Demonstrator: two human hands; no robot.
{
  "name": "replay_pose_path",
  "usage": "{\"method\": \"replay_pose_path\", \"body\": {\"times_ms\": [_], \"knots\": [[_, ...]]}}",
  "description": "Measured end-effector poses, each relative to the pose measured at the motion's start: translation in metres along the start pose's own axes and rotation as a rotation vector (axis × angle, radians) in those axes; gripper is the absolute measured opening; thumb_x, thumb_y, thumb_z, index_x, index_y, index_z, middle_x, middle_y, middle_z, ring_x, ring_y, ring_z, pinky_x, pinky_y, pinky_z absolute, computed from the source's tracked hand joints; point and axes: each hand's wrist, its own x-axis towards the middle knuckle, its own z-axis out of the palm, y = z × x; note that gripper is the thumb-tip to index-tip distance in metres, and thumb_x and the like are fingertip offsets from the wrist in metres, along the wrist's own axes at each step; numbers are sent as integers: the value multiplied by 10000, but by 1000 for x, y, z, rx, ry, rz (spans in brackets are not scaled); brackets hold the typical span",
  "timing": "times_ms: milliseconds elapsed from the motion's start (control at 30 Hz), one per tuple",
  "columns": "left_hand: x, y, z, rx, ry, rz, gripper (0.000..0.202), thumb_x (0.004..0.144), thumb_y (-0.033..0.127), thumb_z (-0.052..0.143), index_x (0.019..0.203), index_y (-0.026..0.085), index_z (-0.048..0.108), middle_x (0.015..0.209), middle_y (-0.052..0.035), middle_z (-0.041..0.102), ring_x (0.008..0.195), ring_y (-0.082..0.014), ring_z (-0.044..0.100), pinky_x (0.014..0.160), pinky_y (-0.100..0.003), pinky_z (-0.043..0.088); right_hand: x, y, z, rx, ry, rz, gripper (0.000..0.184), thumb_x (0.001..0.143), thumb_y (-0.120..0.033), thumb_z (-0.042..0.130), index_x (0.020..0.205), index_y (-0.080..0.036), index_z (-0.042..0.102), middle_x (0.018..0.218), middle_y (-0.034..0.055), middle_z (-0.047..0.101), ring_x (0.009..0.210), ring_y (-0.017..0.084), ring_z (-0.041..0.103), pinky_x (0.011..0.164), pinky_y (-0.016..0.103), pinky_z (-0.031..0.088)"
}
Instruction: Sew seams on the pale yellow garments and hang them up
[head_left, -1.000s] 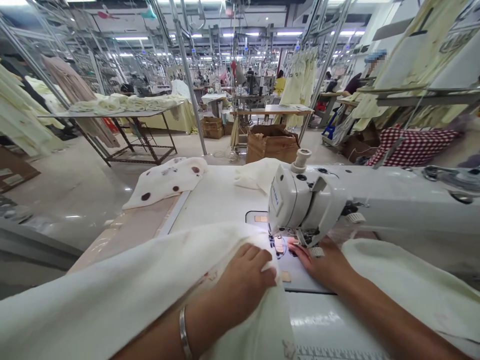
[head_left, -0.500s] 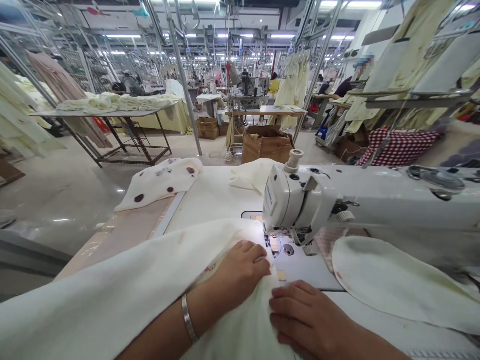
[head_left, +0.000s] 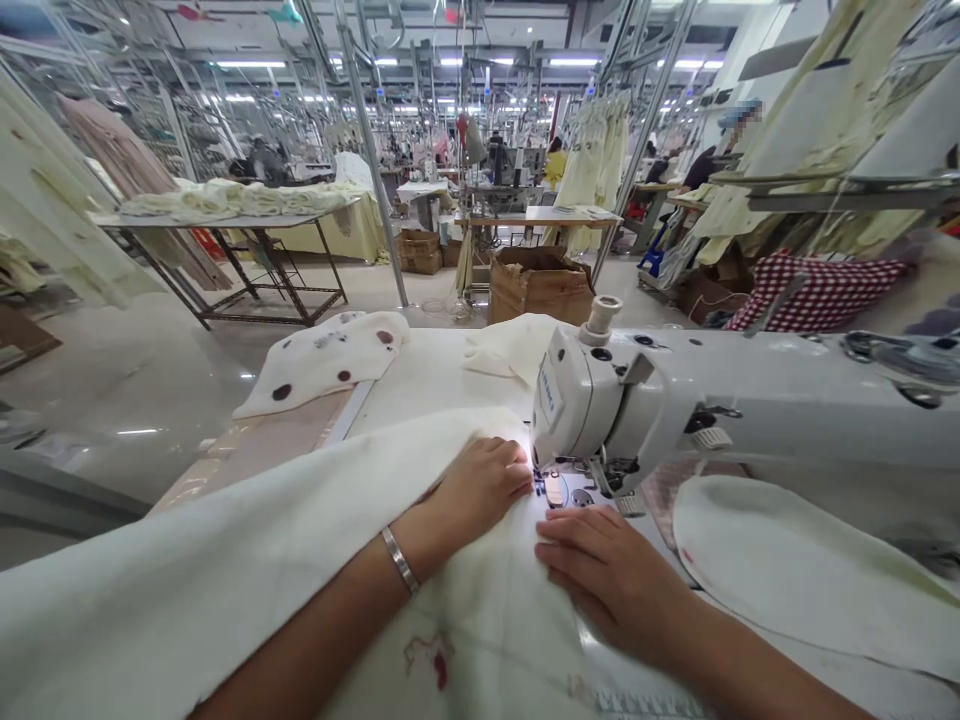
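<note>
A long piece of cream fabric (head_left: 247, 540) lies across the table up to the needle area of a white sewing machine (head_left: 592, 400). My left hand (head_left: 487, 480), with a silver bracelet at its wrist, is closed on the fabric just left of the presser foot (head_left: 538, 484). Its fingertips are partly hidden in the folds. Closer to me, my right hand (head_left: 600, 560) holds the fabric's right edge with its fingers together; the thumb is hidden. A reddish print (head_left: 431, 660) shows on the fabric below my left wrist.
A spotted cream piece (head_left: 322, 360) lies at the table's far left corner. Another cream piece (head_left: 795, 560) rests right of the machine. Beyond stand a cardboard box (head_left: 536, 290) and a table with stacked cloth (head_left: 240, 203). Co-workers sit in the background.
Both hands have moved forward, away from me, and the fabric has advanced with them toward the machine. More of the reddish print shows. The view has shifted slightly.
</note>
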Motion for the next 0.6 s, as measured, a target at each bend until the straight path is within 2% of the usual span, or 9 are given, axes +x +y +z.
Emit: {"method": "replay_pose_path", "body": {"times_ms": [100,200,267,367,500,600], "knots": [[-4,2,-2,8,-4,-19,141,910,223,491,826,183,597,884,-27,576,838,-174,509,812,-338,398,-1,-1,2,-63,-2,151,221,872,-297,537,1057,-178,557,990,112,616,889,233,575,752,389,433],[-11,7,-4,13,-14,-63,76,895,185,487,916,176,560,1042,-47,574,972,-198,504,928,-391,360,1,-3,3,-97,-49,283,226,828,-374,598,931,-178,554,888,89,607,819,246,570,675,372,424],[-15,10,-5,6,-45,-99,114,885,171,487,993,174,523,1167,-67,537,1113,-218,459,1018,-441,285,4,-5,3,-97,-71,283,145,867,-332,541,821,-195,539,812,55,596,777,228,565,667,360,412],[-19,15,-4,-24,-67,-130,137,895,147,445,1018,186,492,1251,-67,497,1232,-219,380,1068,-477,218,5,-6,4,-126,-47,235,223,925,-268,407,749,-196,524,778,55,597,739,209,565,650,343,409],[-12,7,3,-44,-9,-135,134,894,121,426,986,179,504,1250,-79,506,1223,-236,404,1042,-491,277,5,8,4,-159,9,219,317,955,-256,308,749,-189,540,744,57,612,678,185,571,680,357,439],[5,-12,8,-41,31,-78,120,890,142,449,987,152,519,1254,-115,500,1224,-250,407,1024,-438,340,7,32,3,-176,87,246,269,953,-320,372,850,-186,580,830,46,631,727,170,585,725,367,462]]}}
